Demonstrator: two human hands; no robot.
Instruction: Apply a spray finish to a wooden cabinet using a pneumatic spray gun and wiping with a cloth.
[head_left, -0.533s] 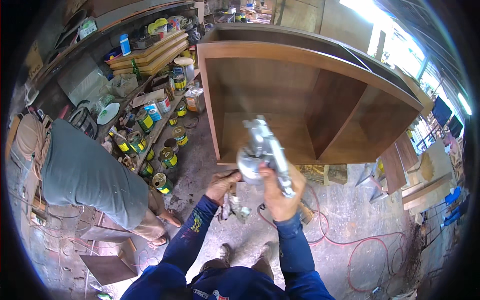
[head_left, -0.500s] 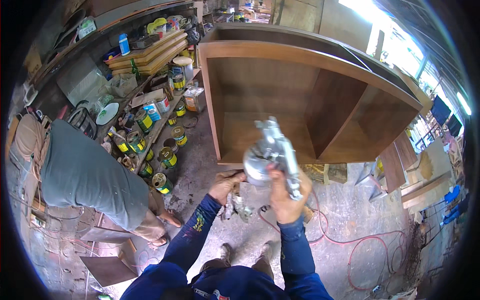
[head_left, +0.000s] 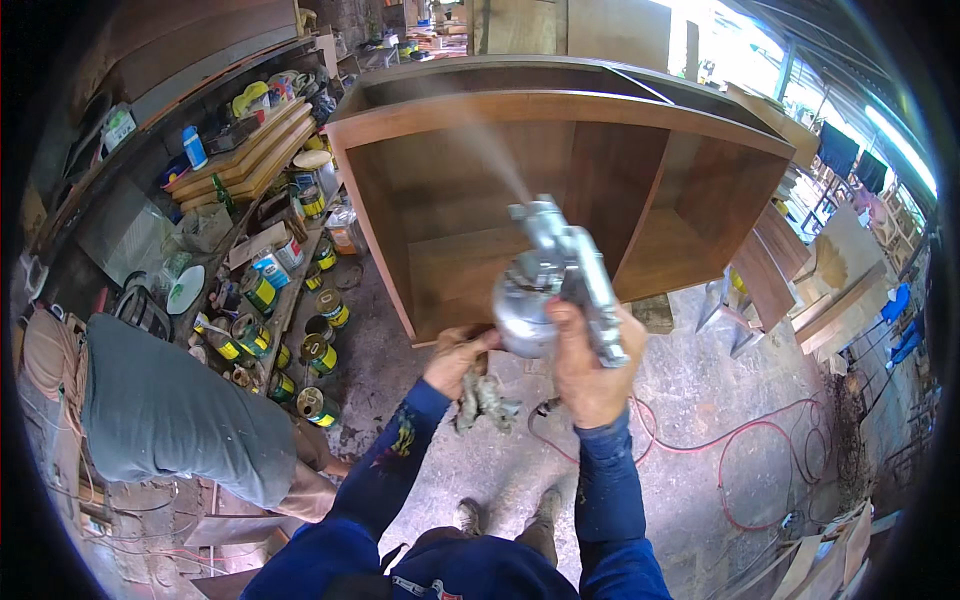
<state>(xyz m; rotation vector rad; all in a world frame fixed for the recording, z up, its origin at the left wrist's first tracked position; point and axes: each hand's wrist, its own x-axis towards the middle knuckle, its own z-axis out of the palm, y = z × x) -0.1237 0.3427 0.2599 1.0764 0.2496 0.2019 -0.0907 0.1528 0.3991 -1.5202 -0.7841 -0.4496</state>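
Right hand (head_left: 592, 372) closed around the grip of a spray gun (head_left: 560, 280), nozzle at 11 o'clock releasing mist toward the cabinet (head_left: 560, 190). Left hand (head_left: 455, 362), at 9 o'clock of the gun's cup, clutches a rag (head_left: 485, 400). Paint cans (head_left: 300, 330) stand at 9 o'clock; red hose (head_left: 740, 450) lies at 4 o'clock.

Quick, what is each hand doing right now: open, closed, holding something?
Left hand: closed on a crumpled grey rag.
Right hand: closed around a metal spray gun that is misting toward the wooden cabinet.
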